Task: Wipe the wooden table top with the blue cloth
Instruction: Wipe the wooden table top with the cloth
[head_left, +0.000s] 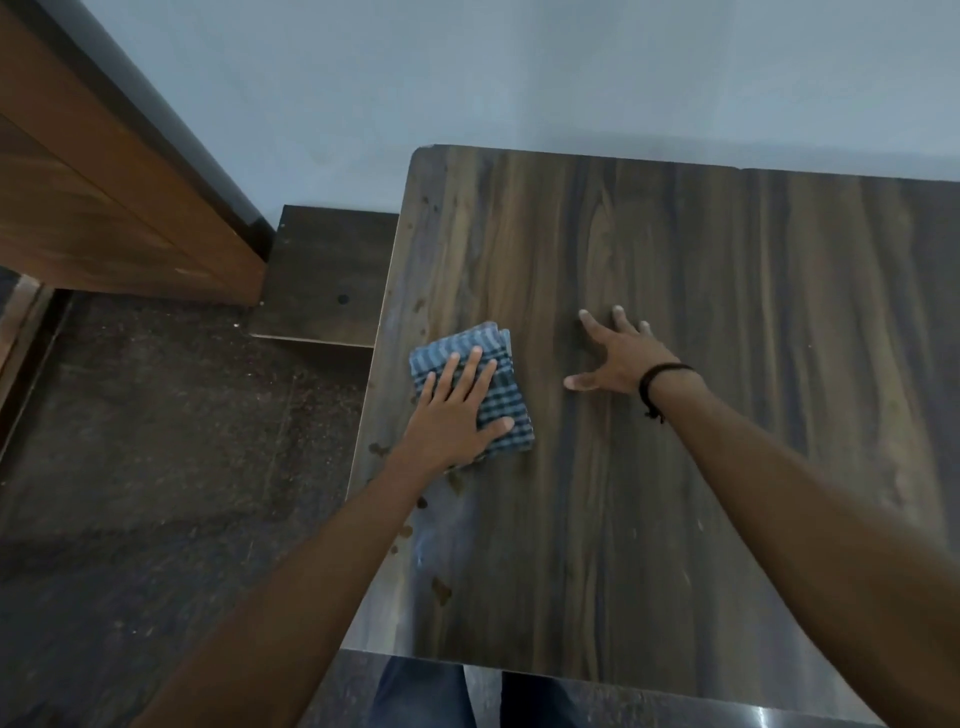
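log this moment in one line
left hand flat on blue cloth | right hand spread on table top | spots near left edge

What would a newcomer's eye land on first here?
The left hand presses flat on the folded blue cloth near the left edge of the table top. Beside it, the right hand rests spread on bare wood, with a black band on its wrist. Brown spots dot the left edge nearer the person.
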